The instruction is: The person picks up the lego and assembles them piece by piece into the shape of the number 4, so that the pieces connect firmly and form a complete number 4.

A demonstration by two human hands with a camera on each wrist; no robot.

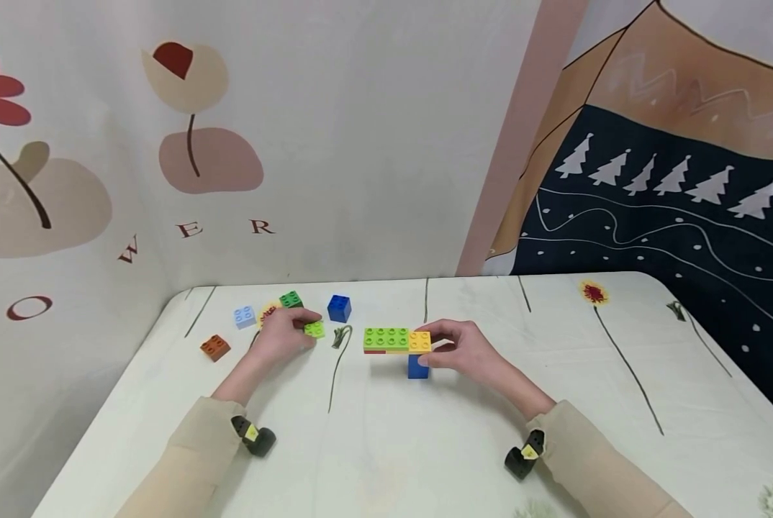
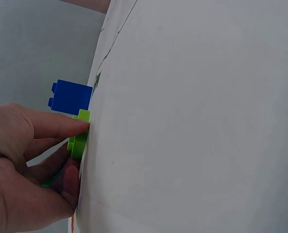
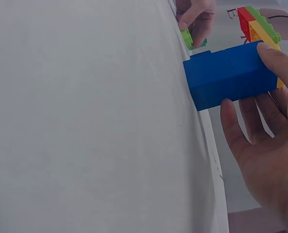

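My left hand (image 1: 286, 335) pinches a flat lime-green toy building brick (image 1: 314, 329) low at the tabletop; in the left wrist view a fingertip presses on that brick (image 2: 79, 141). With its thumb and fingers, my right hand (image 1: 467, 347) holds a built piece made of toy bricks. Its top carries a long lime-green brick (image 1: 385, 339) beside a yellow brick (image 1: 419, 342). Two stacked blue bricks (image 3: 231, 73) form a column under the yellow end, and a red brick (image 3: 244, 25) shows beneath the green one, which overhangs to the left.
Loose bricks lie around my left hand: a dark blue one (image 1: 339, 309), a green one (image 1: 291, 299), a light blue one (image 1: 245, 316) and an orange-brown one (image 1: 215, 348). The flower-printed white cloth (image 1: 373, 446) covers the table, with a printed curtain (image 1: 360, 144) behind it.
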